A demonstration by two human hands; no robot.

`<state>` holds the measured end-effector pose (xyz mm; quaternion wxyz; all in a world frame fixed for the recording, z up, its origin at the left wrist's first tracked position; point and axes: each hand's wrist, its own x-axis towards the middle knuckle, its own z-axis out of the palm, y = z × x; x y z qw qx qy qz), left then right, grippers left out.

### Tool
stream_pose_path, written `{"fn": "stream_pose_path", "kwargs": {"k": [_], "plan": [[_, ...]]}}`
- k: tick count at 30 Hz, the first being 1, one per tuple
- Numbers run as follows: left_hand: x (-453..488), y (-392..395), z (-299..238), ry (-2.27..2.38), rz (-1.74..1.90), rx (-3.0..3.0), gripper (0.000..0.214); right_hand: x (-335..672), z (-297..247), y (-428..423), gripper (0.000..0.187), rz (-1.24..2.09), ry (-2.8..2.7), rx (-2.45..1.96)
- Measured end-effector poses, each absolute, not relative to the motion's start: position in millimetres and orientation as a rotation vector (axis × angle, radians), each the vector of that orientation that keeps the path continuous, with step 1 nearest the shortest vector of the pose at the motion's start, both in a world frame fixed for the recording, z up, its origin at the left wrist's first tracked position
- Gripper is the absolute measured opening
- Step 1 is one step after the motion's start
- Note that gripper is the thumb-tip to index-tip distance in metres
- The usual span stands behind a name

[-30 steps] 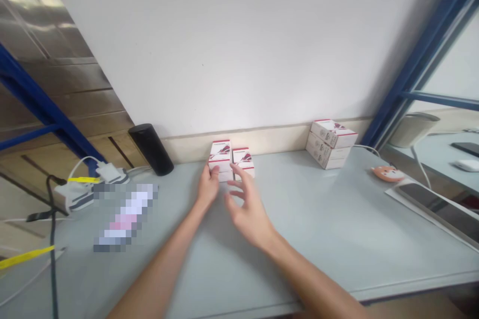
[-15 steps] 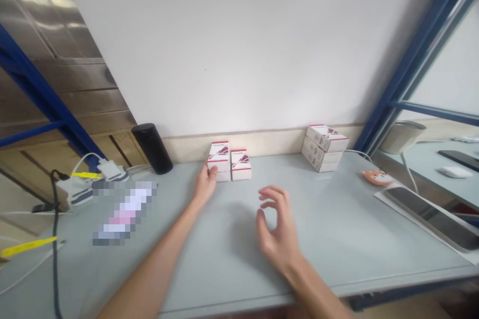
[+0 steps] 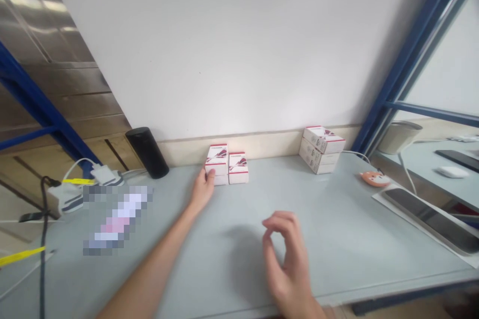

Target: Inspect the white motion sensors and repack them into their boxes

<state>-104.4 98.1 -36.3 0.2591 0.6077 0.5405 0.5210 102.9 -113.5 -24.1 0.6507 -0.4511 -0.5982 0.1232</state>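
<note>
A white box with dark red markings (image 3: 217, 154) stands near the wall, seemingly on top of another box (image 3: 222, 180). My left hand (image 3: 203, 187) is closed on its left side, the thumb on the front and the other fingers mostly hidden. Just right of this stack, side by side with it, sits a similar lower box (image 3: 238, 172). My right hand (image 3: 288, 254) hovers over the near part of the table, holding nothing. Its fingers curl loosely toward the thumb, with a hollow gap between them.
Farther right, similar boxes (image 3: 322, 147) are stacked against the wall. A black cylinder (image 3: 147, 153) stands at left, near power strips and cables (image 3: 105, 175). A blurred-out patch (image 3: 116, 219) covers something. An orange animal-shaped item (image 3: 374, 178) and dark flat panel (image 3: 430, 219) lie at right.
My right hand has drawn back toward the near edge, and its fingers have curled closer to the thumb. My left hand stays on the box. The view has shifted slightly.
</note>
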Motion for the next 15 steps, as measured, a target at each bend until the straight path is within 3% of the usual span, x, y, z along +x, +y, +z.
{"fn": "stream_pose_path", "kwargs": {"k": [2,8,13,15], "plan": [[-104,98,-36,1.461,1.409,1.662,0.056,110,-22,-109,0.024,0.229,-1.268,-1.023],[-100,94,-33,1.477,1.42,1.673,0.057,142,6,-32,0.034,-0.16,-1.572,-0.901],[-94,80,-21,1.499,1.583,1.71,0.07,243,25,49,0.031,-0.648,-1.497,-1.298],[-89,69,-11,1.559,1.719,1.818,0.066,288,23,68,0.037,-0.793,-1.368,-1.473]]}}
